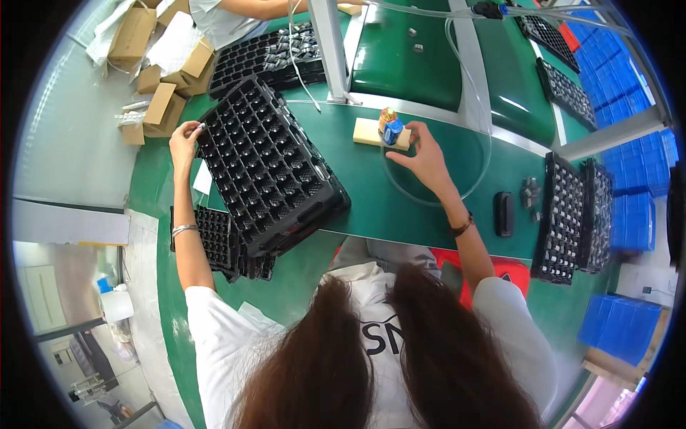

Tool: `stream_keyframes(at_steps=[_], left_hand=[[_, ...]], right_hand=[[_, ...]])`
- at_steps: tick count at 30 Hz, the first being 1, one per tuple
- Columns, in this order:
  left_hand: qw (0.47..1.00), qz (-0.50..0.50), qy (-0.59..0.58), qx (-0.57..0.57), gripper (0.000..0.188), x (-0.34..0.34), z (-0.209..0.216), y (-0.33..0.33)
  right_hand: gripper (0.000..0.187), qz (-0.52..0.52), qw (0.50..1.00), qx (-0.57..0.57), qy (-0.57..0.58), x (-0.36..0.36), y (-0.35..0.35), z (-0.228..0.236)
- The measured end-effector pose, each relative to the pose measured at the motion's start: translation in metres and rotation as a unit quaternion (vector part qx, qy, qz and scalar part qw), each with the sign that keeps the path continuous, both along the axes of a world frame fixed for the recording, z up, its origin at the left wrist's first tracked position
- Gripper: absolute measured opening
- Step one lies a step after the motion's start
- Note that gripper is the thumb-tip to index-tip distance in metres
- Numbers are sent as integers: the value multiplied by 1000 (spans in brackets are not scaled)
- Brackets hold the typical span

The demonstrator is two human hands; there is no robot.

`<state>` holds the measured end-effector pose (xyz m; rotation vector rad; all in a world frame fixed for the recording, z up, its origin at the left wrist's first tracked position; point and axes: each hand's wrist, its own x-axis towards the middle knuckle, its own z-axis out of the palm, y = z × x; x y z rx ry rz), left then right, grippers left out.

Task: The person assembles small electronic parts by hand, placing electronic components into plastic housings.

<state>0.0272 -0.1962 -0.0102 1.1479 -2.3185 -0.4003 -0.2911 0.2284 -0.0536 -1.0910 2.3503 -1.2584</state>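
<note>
At the far left corner of a large black compartment tray point(268, 161), my left hand point(185, 141) has its fingers pinched on a small whitish piece point(201, 127). The tray lies slanted, its near end jutting past the table's front edge. My right hand point(426, 161) is open, thumb and forefinger spread apart beside a small blue-and-yellow bottle point(391, 129). That bottle is at a pale yellow block point(367, 131) on the green table. The right fingertips are close to the block's right end; whether they touch it I cannot tell.
More black trays point(214, 232) are stacked low at the left. Trays of small metal parts point(561, 218) stand at the right, near loose parts point(529, 193) and a black case point(504, 214). A metal post point(329, 50) and a clear hose point(489, 143) rise ahead. Another person's arm point(261, 8) shows beyond.
</note>
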Motion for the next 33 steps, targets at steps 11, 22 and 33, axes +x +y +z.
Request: stream_keyframes(at_steps=[11,22,33], left_hand=[[702,-133,453,533,27,-47,53,188],[512,-174,448,712,40,-116,28,334],[677,-163,432,573,39,-153,23,327]], right_hand=[[42,33,992,-110,59,-22,-73,-10],[44,-168,966,-87,176,-194,-150,-44],[30,-32,944,-305,-121,-68,-82,46]])
